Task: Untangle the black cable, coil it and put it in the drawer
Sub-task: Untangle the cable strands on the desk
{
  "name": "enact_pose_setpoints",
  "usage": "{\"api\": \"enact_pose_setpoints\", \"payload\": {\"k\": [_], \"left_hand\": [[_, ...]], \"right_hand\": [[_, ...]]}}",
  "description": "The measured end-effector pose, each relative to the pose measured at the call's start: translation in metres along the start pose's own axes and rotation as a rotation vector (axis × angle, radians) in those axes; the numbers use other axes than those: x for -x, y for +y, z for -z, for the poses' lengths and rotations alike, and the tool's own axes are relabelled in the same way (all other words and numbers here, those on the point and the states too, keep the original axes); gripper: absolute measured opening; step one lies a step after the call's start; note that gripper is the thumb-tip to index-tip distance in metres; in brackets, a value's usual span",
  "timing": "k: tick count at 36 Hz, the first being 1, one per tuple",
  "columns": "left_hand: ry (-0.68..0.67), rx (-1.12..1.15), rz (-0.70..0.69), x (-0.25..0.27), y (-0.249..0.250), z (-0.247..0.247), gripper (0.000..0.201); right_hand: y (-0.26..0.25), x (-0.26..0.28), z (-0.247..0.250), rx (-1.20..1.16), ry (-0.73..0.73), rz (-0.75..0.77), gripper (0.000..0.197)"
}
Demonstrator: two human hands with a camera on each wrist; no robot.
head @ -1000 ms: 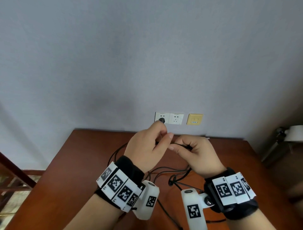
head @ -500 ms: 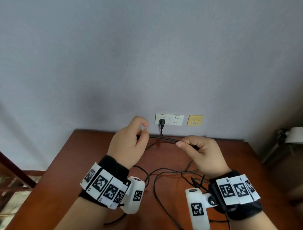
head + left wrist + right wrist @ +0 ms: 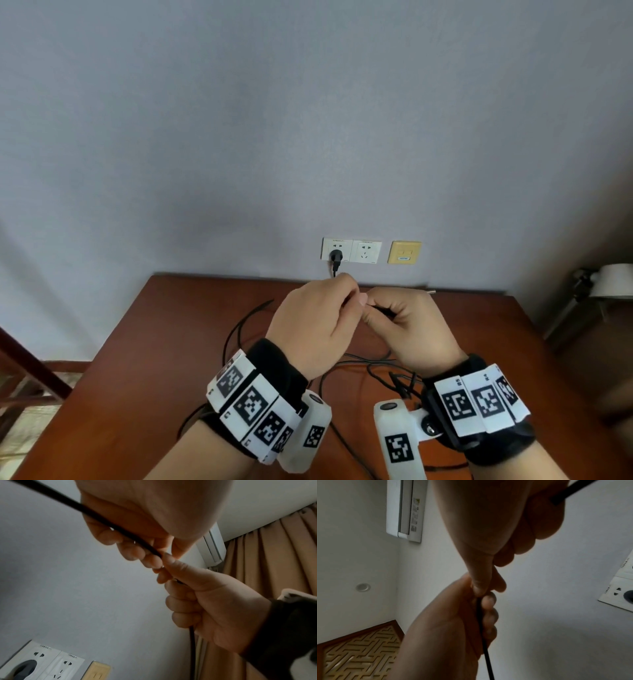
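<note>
The black cable [image 3: 236,329] lies in loose loops on the brown table [image 3: 164,359], with a tangle [image 3: 400,380] near my right wrist. Above the table's far side my left hand [image 3: 346,301] and right hand [image 3: 371,311] meet, fingertips touching. In the left wrist view the cable [image 3: 102,519] runs through my left hand [image 3: 154,555], curled round it, into my right hand [image 3: 168,573], which grips it in a fist; the cable [image 3: 191,642] hangs out below. The right wrist view shows the cable [image 3: 485,649] leaving my left hand [image 3: 481,601]. No drawer is in view.
A black plug [image 3: 335,256] sits in the left white wall socket [image 3: 337,248], its lead dropping behind my hands. A second socket [image 3: 366,251] and a yellow plate [image 3: 404,252] are beside it. A wooden chair frame [image 3: 20,370] stands left, a white lamp [image 3: 613,281] right.
Half a second ago my hands were apart with a straight stretch of cable between them. Now my left hand has come back right, to my right hand.
</note>
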State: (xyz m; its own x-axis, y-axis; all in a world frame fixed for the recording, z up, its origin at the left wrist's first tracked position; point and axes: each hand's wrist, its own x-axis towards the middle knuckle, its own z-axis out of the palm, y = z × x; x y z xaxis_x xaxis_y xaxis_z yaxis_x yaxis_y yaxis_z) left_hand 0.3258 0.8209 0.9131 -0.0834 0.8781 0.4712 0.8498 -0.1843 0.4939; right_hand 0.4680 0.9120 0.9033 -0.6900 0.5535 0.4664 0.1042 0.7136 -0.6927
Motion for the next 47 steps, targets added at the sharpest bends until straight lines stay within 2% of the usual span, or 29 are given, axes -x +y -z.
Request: {"api": "enact_pose_setpoints", "payload": {"k": [4,10,14,19,23,28,32,37,42,47], "left_hand": [[0.016,0.094,0.019,-0.004,-0.006,0.005,0.022],[0.126,0.110,0.078,-0.005,-0.020,0.023,0.029],[0.149,0.111,0.142,0.000,-0.031,0.031,0.032],[0.153,0.106,0.171,0.004,-0.033,0.032,0.033],[0.172,0.093,0.187,0.008,-0.037,0.034,0.033],[0.179,0.043,0.207,0.007,-0.038,0.035,0.027],[0.107,-0.045,0.174,0.003,-0.036,0.034,0.011],[0.130,-0.050,0.144,0.003,-0.015,0.017,0.013],[0.068,-0.039,0.084,0.001,0.005,-0.002,0.023],[0.082,0.045,0.068,0.000,0.002,0.000,0.024]], "right_hand": [[-0.002,-0.003,0.004,0.000,-0.016,-0.019,0.033],[0.003,-0.001,0.017,-0.005,0.036,-0.062,0.031],[0.011,0.005,0.024,0.036,0.021,-0.062,0.042],[0.012,0.004,0.021,0.063,-0.026,-0.031,0.044],[0.018,0.010,0.023,0.054,-0.014,-0.049,0.057],[0.020,0.011,0.021,0.055,0.022,-0.083,0.040],[0.017,0.010,0.016,0.068,0.030,-0.072,0.036],[0.010,0.007,0.006,0.058,0.075,-0.064,0.020],[0.002,0.003,-0.004,0.055,0.009,-0.001,0.035],[0.000,0.003,0.003,0.018,-0.020,-0.014,0.037]]}}
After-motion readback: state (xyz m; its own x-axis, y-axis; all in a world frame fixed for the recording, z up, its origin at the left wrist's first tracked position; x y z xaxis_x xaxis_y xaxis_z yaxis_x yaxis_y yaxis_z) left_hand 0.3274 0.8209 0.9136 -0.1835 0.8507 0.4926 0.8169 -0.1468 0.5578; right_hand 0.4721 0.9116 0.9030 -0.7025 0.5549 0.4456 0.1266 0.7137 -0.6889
